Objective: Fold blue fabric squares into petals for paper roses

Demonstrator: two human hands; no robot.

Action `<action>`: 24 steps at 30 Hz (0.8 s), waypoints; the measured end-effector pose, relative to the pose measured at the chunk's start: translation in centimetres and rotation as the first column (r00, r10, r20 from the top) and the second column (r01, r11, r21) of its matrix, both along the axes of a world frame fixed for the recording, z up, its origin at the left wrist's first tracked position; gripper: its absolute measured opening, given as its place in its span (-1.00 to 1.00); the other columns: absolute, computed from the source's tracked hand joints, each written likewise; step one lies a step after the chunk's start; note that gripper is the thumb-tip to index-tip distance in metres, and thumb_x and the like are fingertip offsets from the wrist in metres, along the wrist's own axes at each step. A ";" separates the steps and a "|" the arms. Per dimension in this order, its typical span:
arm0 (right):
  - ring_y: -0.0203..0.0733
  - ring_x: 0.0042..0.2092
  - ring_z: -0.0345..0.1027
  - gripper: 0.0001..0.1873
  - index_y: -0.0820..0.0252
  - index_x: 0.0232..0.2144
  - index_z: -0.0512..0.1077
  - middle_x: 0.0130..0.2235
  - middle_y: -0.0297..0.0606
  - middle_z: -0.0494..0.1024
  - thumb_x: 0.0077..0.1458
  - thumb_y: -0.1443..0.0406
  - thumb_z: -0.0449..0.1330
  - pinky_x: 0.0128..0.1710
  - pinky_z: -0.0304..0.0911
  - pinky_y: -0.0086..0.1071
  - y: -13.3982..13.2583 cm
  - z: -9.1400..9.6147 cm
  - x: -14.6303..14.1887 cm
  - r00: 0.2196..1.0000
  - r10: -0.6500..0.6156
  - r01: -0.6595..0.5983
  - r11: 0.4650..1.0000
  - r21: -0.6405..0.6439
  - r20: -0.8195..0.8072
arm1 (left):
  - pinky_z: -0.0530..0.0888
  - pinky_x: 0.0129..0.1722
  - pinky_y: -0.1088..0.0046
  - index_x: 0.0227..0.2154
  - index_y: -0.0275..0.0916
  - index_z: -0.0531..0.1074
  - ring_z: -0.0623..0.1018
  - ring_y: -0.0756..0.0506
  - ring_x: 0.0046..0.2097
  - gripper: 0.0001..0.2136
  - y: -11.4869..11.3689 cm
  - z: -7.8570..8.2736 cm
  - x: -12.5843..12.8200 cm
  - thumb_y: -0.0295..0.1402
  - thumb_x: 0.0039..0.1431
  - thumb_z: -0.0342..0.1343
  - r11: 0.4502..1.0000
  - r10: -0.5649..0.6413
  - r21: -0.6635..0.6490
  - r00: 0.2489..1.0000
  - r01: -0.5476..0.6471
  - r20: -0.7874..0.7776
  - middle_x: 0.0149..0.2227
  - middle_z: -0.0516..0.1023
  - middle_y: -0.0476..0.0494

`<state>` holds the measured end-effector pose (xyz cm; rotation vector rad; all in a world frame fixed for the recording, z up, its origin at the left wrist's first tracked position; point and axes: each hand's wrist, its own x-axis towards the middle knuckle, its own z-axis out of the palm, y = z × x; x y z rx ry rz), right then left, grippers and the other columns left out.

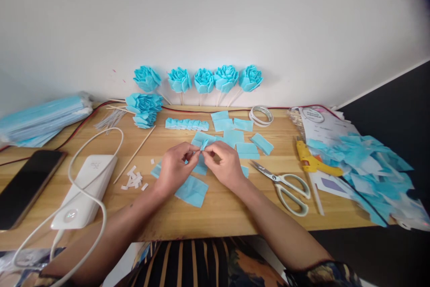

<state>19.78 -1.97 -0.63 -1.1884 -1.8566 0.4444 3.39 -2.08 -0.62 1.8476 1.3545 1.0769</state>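
Both hands meet at the middle of the wooden table, pinching one small piece of blue fabric point(204, 144) between them. My left hand point(177, 164) grips its left side with thumb and index finger. On the right side, my right hand point(224, 161) has the same kind of pinch. Loose blue fabric rectangles point(192, 190) lie under and around the hands, several of them beyond the fingertips. Behind the hands sits a row of folded blue petals point(187, 124). Some of the fabric below the hands is hidden by them.
Scissors point(282, 184) and a yellow glue gun point(311, 159) lie right, beside blue scraps point(372, 170). Blue fabric flowers point(204, 80) on sticks lean on the wall. Left are a white power bank point(83, 193) with cable, a phone point(30, 188), a stick point(134, 155) and white bits point(134, 178).
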 end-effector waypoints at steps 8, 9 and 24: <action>-0.23 -0.40 0.33 -0.81 0.11 -0.52 0.36 -0.48 -0.32 0.47 0.13 0.39 0.13 -0.31 0.22 -0.33 0.1 0.1 0.0 1.000 0.001 -0.001 1.000 -0.018 0.000 | 0.30 -0.42 0.50 -0.33 -0.28 0.54 0.38 0.01 -0.47 -0.83 0.0 0.1 0.0 -0.36 0.20 0.06 1.000 -0.028 -0.013 1.000 0.028 0.013 -0.47 0.51 -0.05; -0.23 -0.40 0.32 -0.81 0.11 -0.52 0.35 -0.48 -0.32 0.47 0.12 0.39 0.13 -0.31 0.22 -0.33 0.1 0.2 0.0 1.000 0.002 -0.002 1.000 -0.023 0.000 | 0.30 -0.42 0.50 -0.34 -0.27 0.54 0.38 0.01 -0.46 -0.83 0.0 0.2 0.0 -0.36 0.21 0.06 0.999 -0.031 -0.016 0.999 0.031 0.017 -0.46 0.52 -0.06; -0.22 -0.39 0.33 -0.81 0.11 -0.52 0.36 -0.48 -0.31 0.49 0.14 0.38 0.12 -0.31 0.21 -0.32 0.0 0.1 0.0 0.999 0.001 -0.002 1.000 0.021 0.044 | 0.25 -0.47 0.52 -0.37 -0.26 0.55 0.33 0.02 -0.49 -0.82 0.1 0.2 -0.2 -0.29 0.20 0.12 0.999 -0.020 -0.043 0.998 0.023 0.066 -0.50 0.47 -0.03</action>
